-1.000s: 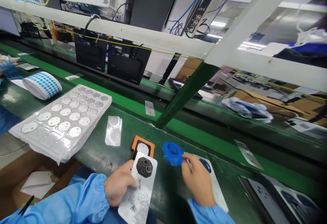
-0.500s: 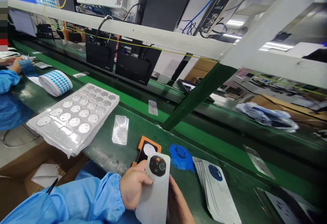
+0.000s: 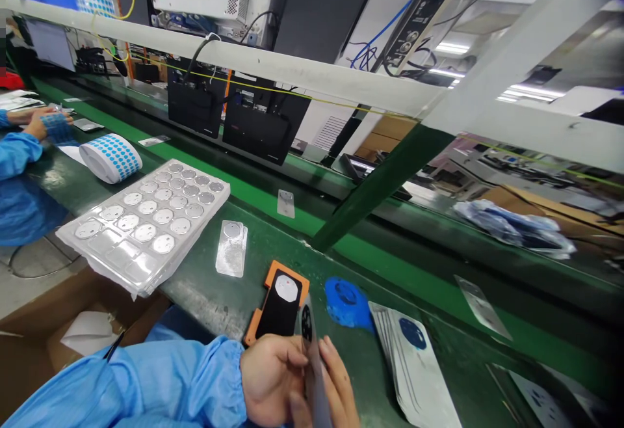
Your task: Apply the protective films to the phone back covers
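A slim grey phone-back panel [image 3: 314, 376] stands almost edge-on, its narrow side facing the viewer, pinched between the left grip [image 3: 273, 376] and right grip [image 3: 338, 386]. Near its upper end, a dark camera patch [image 3: 306, 322] with round holes shows, steeply foreshortened.

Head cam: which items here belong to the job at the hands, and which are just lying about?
In the job: phone back cover between left hand and right hand, orange-framed jig, stack of covers, blue pad.
Probably lying about: cardboard box, blue-dot sticker roll, loose plate.
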`<state>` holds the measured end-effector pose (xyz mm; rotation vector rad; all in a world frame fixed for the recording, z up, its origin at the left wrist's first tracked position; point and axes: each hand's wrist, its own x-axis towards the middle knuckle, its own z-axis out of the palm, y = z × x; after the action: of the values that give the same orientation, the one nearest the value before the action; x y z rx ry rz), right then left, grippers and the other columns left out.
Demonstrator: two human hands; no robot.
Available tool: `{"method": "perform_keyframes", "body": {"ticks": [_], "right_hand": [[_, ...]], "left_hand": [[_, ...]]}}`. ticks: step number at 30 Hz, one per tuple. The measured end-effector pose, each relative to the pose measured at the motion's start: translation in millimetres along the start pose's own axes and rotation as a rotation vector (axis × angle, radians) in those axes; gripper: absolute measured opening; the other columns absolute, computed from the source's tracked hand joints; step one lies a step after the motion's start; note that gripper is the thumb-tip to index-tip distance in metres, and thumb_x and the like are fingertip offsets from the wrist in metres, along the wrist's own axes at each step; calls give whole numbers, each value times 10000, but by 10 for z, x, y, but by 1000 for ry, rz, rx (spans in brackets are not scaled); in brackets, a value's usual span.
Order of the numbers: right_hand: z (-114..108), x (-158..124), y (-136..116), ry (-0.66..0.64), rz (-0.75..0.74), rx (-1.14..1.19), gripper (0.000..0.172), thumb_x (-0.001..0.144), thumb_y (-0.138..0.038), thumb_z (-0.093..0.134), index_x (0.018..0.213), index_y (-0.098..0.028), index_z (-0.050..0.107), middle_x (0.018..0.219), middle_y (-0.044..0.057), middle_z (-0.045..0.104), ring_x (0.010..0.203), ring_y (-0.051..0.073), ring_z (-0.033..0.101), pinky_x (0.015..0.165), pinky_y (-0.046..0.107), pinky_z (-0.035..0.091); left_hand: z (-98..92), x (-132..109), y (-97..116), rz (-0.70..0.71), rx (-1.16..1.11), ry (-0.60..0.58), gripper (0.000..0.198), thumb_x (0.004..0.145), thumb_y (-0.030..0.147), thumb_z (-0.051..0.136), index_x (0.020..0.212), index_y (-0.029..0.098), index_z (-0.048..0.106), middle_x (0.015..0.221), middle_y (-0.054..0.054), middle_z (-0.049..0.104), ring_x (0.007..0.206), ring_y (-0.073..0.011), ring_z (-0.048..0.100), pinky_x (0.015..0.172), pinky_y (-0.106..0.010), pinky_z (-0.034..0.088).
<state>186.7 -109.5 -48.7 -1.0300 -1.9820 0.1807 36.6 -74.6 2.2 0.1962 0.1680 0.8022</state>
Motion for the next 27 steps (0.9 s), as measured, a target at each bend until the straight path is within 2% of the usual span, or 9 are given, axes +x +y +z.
{"method": "perform_keyframes", "body": {"ticks": [2,4,6,8,10,12,16,19,27], "right_hand": [[-70,163,54,16,-116,-59,541,954,-194,483,1464,-353,399,1416,46,550,1335,306,486,1049,573,461],[-159,350,136,-40,-202,-91,491,992,-187,374,1451,-354,425,1340,25,617,1262,243,564,1035,481,496],[-235,531,237,-102,-213,-139,456,1004,-250,361,1445,-328,447,1376,39,589,1256,238,568,1032,446,498],[-259,678,354,-150,-182,-198,469,984,-361,433,1448,-296,455,1442,71,524,1296,280,527,1051,479,472],[-208,768,490,-216,-184,-249,530,953,-422,493,1461,-279,440,1459,90,502,1315,306,502,1066,509,445],[-98,795,632,-272,-209,-294,527,955,-382,484,1469,-279,426,1446,89,518,1312,293,505,1062,500,442],[131,741,839,-324,-249,-364,509,961,-242,406,1469,-268,423,1428,91,537,1299,261,515,1037,473,442],[201,710,873,-346,-246,-391,515,939,-200,409,1450,-245,450,1420,105,543,1299,261,511,1020,461,434],[163,754,700,-418,-196,-410,548,879,-139,422,1413,-238,494,1405,110,557,1277,259,521,981,441,410]], "left_hand": [[-13,23,34,23,130,35,200,601,119,575,798,154,566,723,-4,529,725,-147,556,697,-267,398],[-63,4,157,125,406,122,268,613,82,578,867,167,574,726,10,548,737,-149,559,710,-274,411],[-145,-80,345,292,768,239,303,655,61,568,934,179,577,783,6,601,767,-148,566,733,-280,428],[-248,-206,540,471,1108,379,266,710,60,538,939,188,580,831,1,625,783,-145,566,747,-279,435],[-359,-318,687,612,1372,530,215,746,70,511,904,197,584,826,4,614,781,-149,561,747,-283,430],[-474,-369,761,696,1551,620,202,747,69,508,878,204,582,836,3,605,805,-159,559,766,-294,425],[-689,-304,757,763,1699,609,205,734,47,495,849,206,554,858,-9,597,852,-173,558,793,-304,425],[-778,-237,731,783,1727,593,196,738,44,492,833,208,543,849,-12,597,858,-176,559,793,-301,426],[-731,-226,761,761,1716,604,172,742,64,501,816,209,556,840,-18,608,845,-184,562,781,-304,428]]}}
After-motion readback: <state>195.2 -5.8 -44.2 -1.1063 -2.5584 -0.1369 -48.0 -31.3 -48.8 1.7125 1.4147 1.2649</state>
